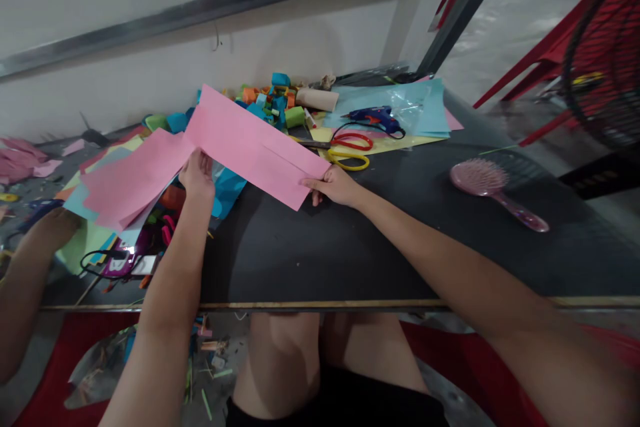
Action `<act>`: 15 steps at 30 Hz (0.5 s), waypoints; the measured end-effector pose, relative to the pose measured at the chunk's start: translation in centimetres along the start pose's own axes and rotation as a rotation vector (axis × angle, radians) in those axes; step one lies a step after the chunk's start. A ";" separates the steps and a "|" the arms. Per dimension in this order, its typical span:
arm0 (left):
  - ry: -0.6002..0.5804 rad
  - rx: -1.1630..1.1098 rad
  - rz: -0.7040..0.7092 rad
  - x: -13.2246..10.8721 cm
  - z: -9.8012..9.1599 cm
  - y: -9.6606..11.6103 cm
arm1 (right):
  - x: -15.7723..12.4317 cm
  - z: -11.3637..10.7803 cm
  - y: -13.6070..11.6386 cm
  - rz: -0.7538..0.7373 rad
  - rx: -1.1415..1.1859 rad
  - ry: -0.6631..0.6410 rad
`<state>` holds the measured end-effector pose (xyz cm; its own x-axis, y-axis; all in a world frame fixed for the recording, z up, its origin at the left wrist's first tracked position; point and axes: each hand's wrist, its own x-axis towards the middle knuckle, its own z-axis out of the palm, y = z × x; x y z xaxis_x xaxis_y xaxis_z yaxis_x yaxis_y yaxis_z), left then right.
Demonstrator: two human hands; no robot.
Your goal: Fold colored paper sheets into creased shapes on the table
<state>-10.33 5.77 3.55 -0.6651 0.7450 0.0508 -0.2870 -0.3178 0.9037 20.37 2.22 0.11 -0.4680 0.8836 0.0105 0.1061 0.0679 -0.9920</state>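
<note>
Operating from a distance, I hold a long rectangular sheet of pink paper point(250, 140) above a dark grey flat tabletop point(320, 260), my right hand point(336, 185) clamping its near right corner, my left hand point(197, 175) pinching its lower edge toward the other end. Red and yellow looped scissor handles point(371, 141) lie just beyond; a pink oval hairbrush point(479, 177) rests well to the right.

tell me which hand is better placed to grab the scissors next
Probably the right hand: it pinches the pink paper close to the scissors, though it would have to let go first. The left hand is farther off.
</note>
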 end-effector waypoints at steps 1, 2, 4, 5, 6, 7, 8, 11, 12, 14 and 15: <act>0.014 0.001 0.000 0.2 -0.1 0.2 | 0.0 -0.2 0.0 0.002 -0.007 -0.014; 0.031 0.003 -0.006 0.4 -0.1 0.3 | 0.0 -0.3 -0.1 -0.001 -0.012 -0.032; 0.062 0.006 -0.021 0.6 -0.1 0.4 | 0.0 -0.8 -0.1 -0.006 -0.019 -0.078; 0.070 0.011 -0.017 0.8 -0.2 0.4 | 0.0 -1.0 -0.2 -0.003 -0.024 -0.097; 0.067 0.023 -0.001 0.9 -0.3 0.2 | 0.0 -1.3 -0.2 0.001 -0.027 -0.109; 0.053 0.047 0.026 1.1 -0.4 0.1 | 0.0 -1.6 -0.2 0.006 -0.028 -0.114; 0.033 0.088 0.067 1.3 -0.5 -0.1 | 0.0 -1.9 -0.2 0.009 -0.027 -0.109; 0.018 0.298 0.284 1.2 -0.7 -0.7 | 0.2 -2.6 -0.1 0.002 -0.033 -0.060; 0.033 0.372 0.381 0.8 -0.7 -0.8 | 0.3 -2.8 0.0 -0.001 -0.040 -0.043; 0.044 0.492 0.573 -0.4 -0.6 -0.8 | 0.4 -3.0 0.3 -0.012 -0.064 -0.018; 0.021 0.603 0.717 -1.2 -0.5 -0.7 | 0.5 -3.1 0.4 -0.024 -0.088 -0.006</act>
<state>-9.70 4.80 2.64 -0.5591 0.4764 0.6785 0.5985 -0.3344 0.7280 22.91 4.11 0.10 -0.4769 0.8783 0.0334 0.1710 0.1300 -0.9767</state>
